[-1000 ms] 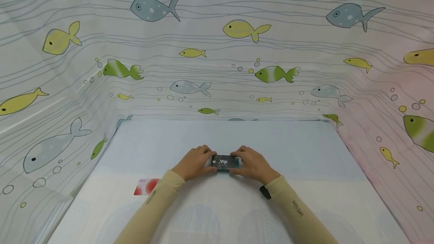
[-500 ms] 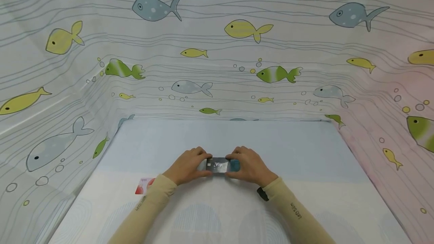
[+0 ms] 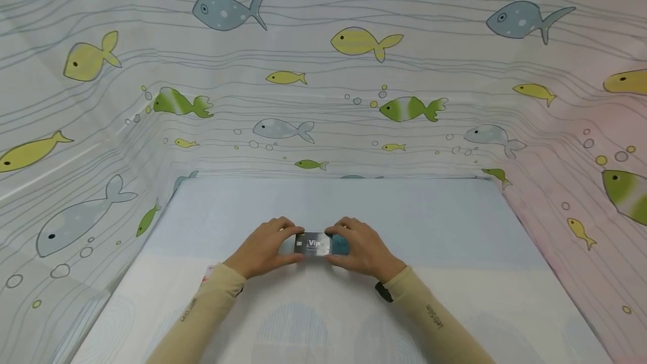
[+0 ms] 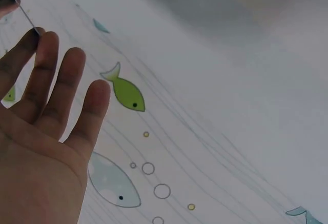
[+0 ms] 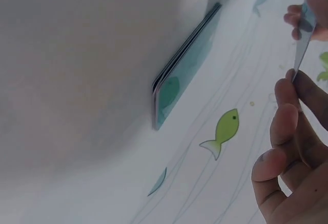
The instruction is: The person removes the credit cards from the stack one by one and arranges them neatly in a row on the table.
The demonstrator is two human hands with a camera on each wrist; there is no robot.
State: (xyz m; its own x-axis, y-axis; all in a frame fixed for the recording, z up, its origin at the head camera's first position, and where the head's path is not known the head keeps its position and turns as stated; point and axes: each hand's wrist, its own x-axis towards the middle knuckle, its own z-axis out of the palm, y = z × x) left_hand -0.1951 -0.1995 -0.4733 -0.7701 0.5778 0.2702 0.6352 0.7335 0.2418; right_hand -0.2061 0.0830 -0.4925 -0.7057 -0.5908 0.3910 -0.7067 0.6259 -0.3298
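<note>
A dark grey membership card (image 3: 314, 244) marked "Vip" is held flat between both hands near the table's middle. My left hand (image 3: 260, 249) pinches its left end, thumb on the near edge and fingertips on the far edge. At the other end my right hand (image 3: 365, 250) pinches it the same way. In the right wrist view the card (image 5: 304, 34) appears edge-on, raised above the table. Under it lies a stack of cards (image 5: 187, 62) with several dark edges, its teal part (image 3: 340, 244) showing beside the card in the head view.
A red and pink card (image 3: 209, 270) lies at the left, mostly hidden by the left sleeve. The table cover (image 3: 323, 201) is pale blue and white. Fish-printed sheets (image 3: 323, 111) rise along the table's back and both sides.
Both hands have moved left with the card, uncovering more of the teal stack on its right. The left sleeve now hides most of the red and pink card.
</note>
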